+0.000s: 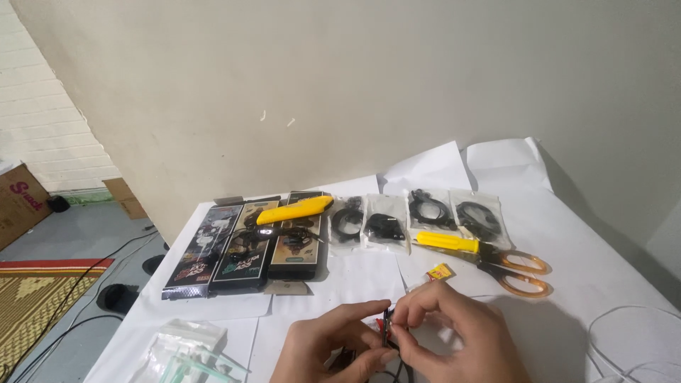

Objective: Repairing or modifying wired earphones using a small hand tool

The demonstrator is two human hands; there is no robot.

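At the near edge of the paper-covered table (596,284), we pinch a small dark part (387,328) between both hands: our left hand (333,347) closes thumb and forefinger on it from one side, our right hand (454,340) curls its fingertips round it from the other. We judge this fine fitting work; any further move calls for a steady, light grip. The part stands nearly upright, its long axis pointing toward the far edge, where scissors (514,269) lie beside bagged cables (425,209).
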